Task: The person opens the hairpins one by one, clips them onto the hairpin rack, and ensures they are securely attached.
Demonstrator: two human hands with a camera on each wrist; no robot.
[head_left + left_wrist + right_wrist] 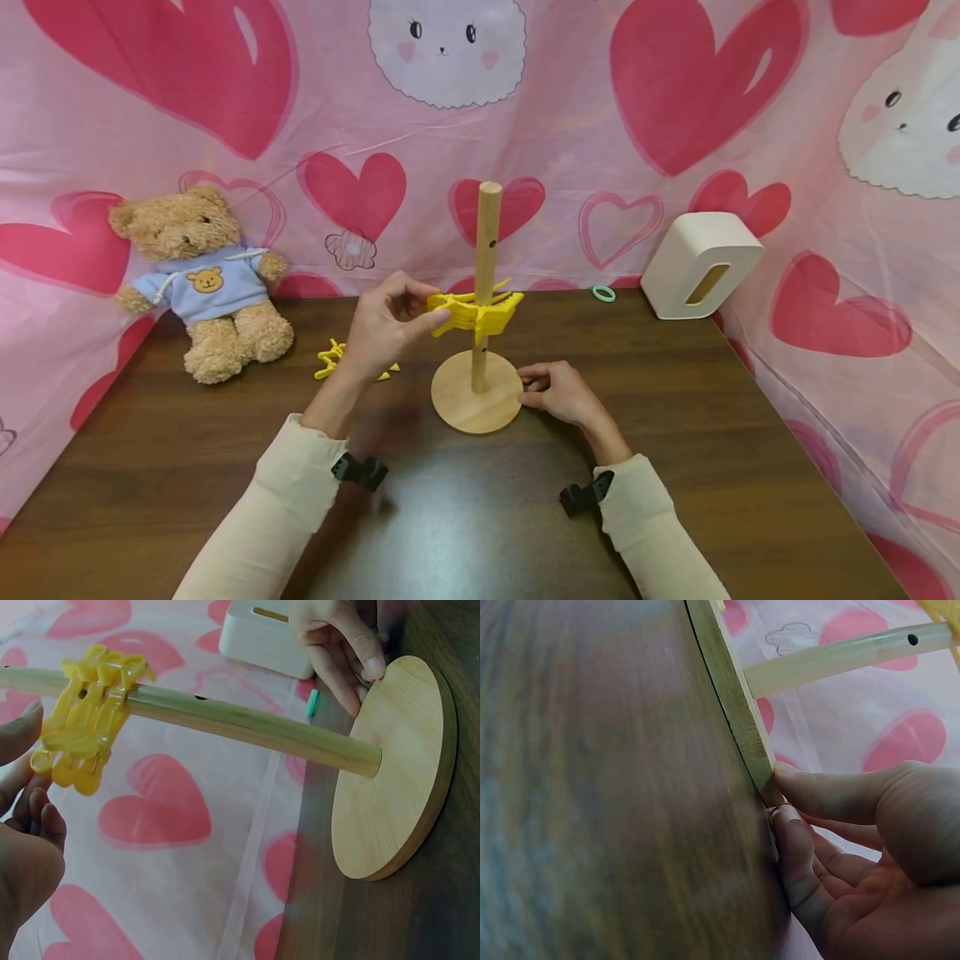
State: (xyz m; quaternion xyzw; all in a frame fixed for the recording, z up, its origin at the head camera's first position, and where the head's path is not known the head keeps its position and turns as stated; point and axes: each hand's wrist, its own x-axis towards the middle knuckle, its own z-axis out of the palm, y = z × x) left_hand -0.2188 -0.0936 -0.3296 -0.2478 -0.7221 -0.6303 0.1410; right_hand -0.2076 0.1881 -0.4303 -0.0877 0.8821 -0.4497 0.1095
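Observation:
A wooden stand (480, 414) with a round base and an upright pole stands on the table. Several yellow plastic clips (491, 321) cluster around the pole, about midway up; in the left wrist view these yellow clips (79, 742) lie side by side with rounded ends. My left hand (382, 327) pinches the left end of the cluster between thumb and fingers. Low at the base's right edge, my right hand (558, 392) grips the rim. Close up, the thumb of the right hand (855, 847) lies over the base's edge, with a fingertip at its underside.
More yellow clips (330, 358) lie on the dark wooden table (465, 517), partly hidden behind my left wrist. A teddy bear (213, 292) in a blue top sits at back left. At back right are a green ring (603, 287) and a white box (678, 275), before a pink heart-patterned cloth.

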